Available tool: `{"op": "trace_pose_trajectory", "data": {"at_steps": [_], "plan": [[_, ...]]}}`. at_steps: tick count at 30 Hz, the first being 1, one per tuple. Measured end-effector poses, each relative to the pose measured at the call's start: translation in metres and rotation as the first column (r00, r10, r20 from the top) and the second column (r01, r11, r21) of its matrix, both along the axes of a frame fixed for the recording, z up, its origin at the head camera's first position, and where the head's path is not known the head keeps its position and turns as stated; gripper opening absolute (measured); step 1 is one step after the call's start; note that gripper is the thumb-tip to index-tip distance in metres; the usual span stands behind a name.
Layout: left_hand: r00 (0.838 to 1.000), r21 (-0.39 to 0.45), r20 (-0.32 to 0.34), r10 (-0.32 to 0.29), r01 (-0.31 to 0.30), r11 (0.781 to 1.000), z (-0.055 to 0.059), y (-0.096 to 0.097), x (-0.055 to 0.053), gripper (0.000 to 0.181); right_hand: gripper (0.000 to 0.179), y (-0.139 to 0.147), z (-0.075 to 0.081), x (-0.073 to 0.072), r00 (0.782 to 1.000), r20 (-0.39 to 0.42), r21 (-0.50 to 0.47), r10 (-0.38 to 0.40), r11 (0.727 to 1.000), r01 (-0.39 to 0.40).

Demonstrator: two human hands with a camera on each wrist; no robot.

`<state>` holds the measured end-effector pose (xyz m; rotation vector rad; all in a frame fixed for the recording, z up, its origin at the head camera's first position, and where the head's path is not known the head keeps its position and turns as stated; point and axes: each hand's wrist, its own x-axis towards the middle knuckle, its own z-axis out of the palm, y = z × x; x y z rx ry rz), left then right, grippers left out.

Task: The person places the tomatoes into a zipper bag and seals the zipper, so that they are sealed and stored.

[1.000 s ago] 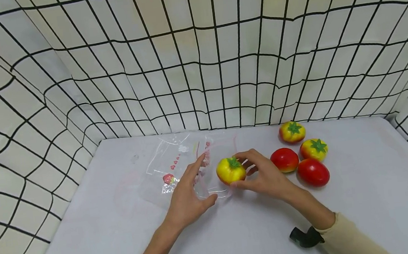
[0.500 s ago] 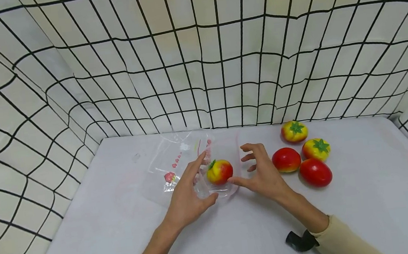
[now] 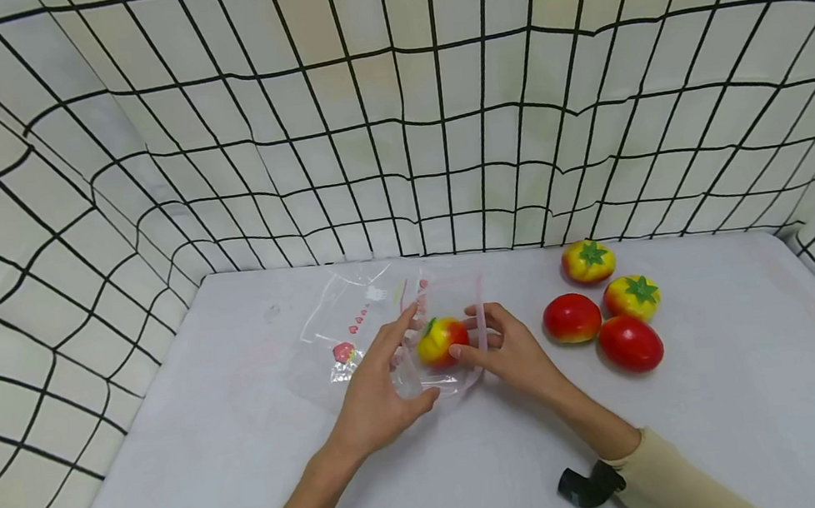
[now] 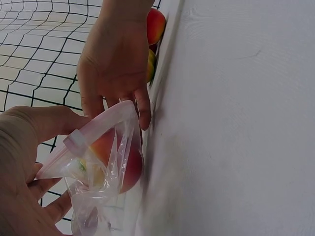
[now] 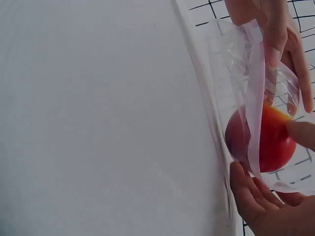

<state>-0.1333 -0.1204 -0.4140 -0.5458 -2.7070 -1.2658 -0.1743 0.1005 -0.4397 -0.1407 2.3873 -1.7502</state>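
A clear plastic zip bag (image 3: pixel 340 329) with a pink rim and red strawberry prints lies on the table between the hands. Inside its mouth sits a glossy yellow-and-red imitation fruit (image 3: pixel 442 342) with a green leafy top. My left hand (image 3: pixel 374 396) spreads thumb and fingers wide at the bag's left; in the left wrist view the pink rim (image 4: pixel 106 120) runs across them. My right hand (image 3: pixel 512 351) touches the fruit with its thumb (image 5: pixel 301 133), while its fingers lie behind the rim, apart from the thumb.
Several similar fruits stand to the right: a red one (image 3: pixel 572 318), another red one (image 3: pixel 631 344), and yellow ones (image 3: pixel 631 298) with green tops behind them. Black netting (image 3: pixel 441 124) rises along the white table's (image 3: pixel 195 446) back and sides.
The fruit has moved left from my right hand into the bag's mouth and turned its red side right. My right hand drew off it, then came back to the rim. The left hand barely moved.
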Motion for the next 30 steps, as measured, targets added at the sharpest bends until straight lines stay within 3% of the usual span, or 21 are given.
{"op": "trace_pose_trajectory", "data": {"at_steps": [12,23,30], "plan": [[1.000,0.001,-0.025,0.006,-0.006,1.000,0.006,0.004,0.000,0.107,0.047,-0.002,-0.002,0.000,0.987,-0.104,0.083,-0.119,0.988,0.127],[0.999,-0.007,0.019,0.026,-0.026,1.000,0.006,0.003,0.000,0.109,0.056,0.004,0.013,0.000,0.986,-0.090,0.140,-0.137,0.979,0.149],[0.999,-0.010,0.031,0.033,-0.032,0.999,0.005,0.000,0.001,0.109,0.058,0.017,0.024,-0.003,0.988,-0.118,0.128,-0.104,0.985,0.119]]}}
